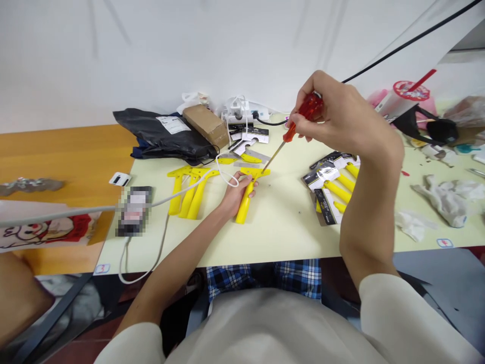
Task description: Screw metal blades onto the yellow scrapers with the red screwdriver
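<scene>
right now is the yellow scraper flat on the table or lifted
Flat on the table: the scraper lies there under the left hand.

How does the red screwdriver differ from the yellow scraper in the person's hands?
The screwdriver has a clear red handle and a thin metal shaft; the yellow plastic scraper has a wide T-shaped head. The right hand raises the screwdriver at a slant; the left hand holds the scraper flat on the table. Both are hand tools.

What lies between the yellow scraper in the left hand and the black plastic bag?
In the head view, a loop of white cable crosses there, beside a flat yellow scraper.
</scene>
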